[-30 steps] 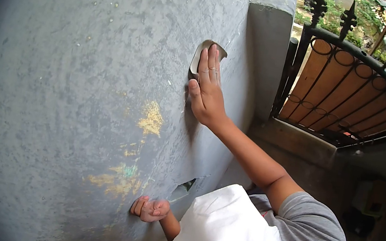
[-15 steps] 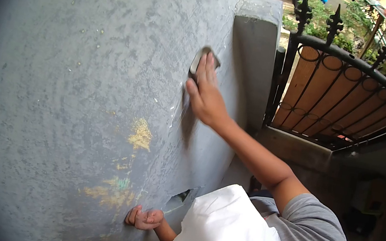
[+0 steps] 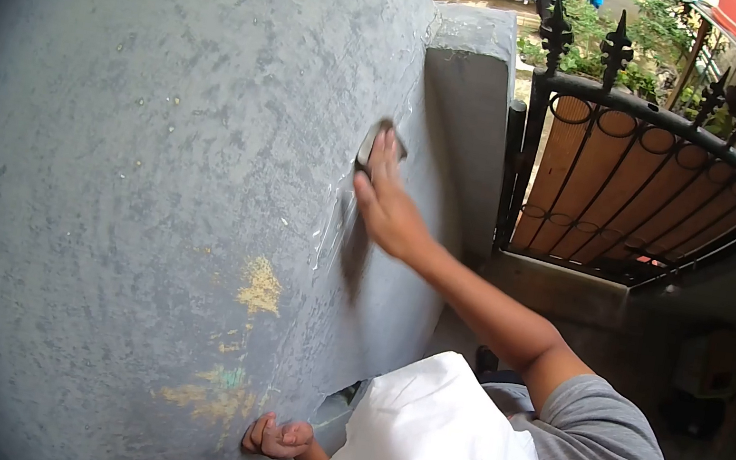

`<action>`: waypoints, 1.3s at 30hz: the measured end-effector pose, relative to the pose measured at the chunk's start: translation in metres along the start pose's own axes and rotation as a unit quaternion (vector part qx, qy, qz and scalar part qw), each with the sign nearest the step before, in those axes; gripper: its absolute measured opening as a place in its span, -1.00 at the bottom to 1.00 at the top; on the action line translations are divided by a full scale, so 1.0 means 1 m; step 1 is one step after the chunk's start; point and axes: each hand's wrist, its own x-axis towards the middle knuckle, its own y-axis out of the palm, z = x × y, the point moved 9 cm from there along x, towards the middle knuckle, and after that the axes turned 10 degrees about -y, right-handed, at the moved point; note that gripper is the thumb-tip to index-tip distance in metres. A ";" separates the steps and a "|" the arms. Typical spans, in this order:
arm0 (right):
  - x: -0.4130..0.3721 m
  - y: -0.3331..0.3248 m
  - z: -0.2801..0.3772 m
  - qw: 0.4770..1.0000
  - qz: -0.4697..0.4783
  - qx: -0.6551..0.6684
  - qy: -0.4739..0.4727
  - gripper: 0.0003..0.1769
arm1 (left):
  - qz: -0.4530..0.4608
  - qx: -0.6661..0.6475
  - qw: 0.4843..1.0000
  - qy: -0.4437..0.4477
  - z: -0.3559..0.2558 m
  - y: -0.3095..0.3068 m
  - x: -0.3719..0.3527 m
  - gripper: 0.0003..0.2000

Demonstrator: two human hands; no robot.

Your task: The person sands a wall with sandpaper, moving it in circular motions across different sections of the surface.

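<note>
Grey wall (image 3: 153, 186), pale bent sheet (image 3: 367, 146)

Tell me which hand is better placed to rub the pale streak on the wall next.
Probably the right hand: it lies flat over a bent sheet against the wall, just above the pale streak. The left hand is curled lower down, with no sheet visible in it.

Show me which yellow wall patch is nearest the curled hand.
The lower, green-topped yellow patch, beside the left hand; the upper yellow patch is farther away, without green.
</note>
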 end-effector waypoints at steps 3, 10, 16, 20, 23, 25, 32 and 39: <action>-0.030 0.018 0.015 0.998 0.055 0.021 -0.018 -0.12 | 0.007 0.013 1.000 0.003 0.000 0.005 -0.002 -0.64; 0.054 -0.023 -0.062 0.997 -0.059 0.049 0.005 -0.12 | -0.015 0.005 1.000 -0.001 0.001 0.000 -0.004 -0.64; 0.022 -0.003 -0.044 0.998 -0.049 0.038 -0.003 -0.13 | -0.013 0.027 1.000 -0.008 -0.011 0.012 0.007 -0.63; 0.055 -0.017 -0.071 0.996 -0.077 0.030 0.037 -0.13 | 0.002 0.015 1.000 -0.007 0.000 0.001 -0.004 -0.60; 0.079 -0.038 -0.080 0.989 -0.119 0.084 0.036 -0.12 | -0.005 0.009 1.000 -0.013 0.000 0.001 -0.004 -0.60; 0.069 -0.033 -0.079 0.992 -0.111 0.052 0.043 -0.13 | -0.012 0.012 1.000 -0.011 -0.005 0.003 0.003 -0.59; 0.065 -0.030 -0.081 0.991 -0.110 0.045 0.057 -0.15 | -0.017 -0.002 1.000 -0.013 -0.006 0.003 0.005 -0.59; 0.044 -0.022 -0.057 0.996 -0.089 0.027 0.012 -0.19 | -0.012 0.022 1.000 -0.002 -0.009 0.003 0.011 -0.59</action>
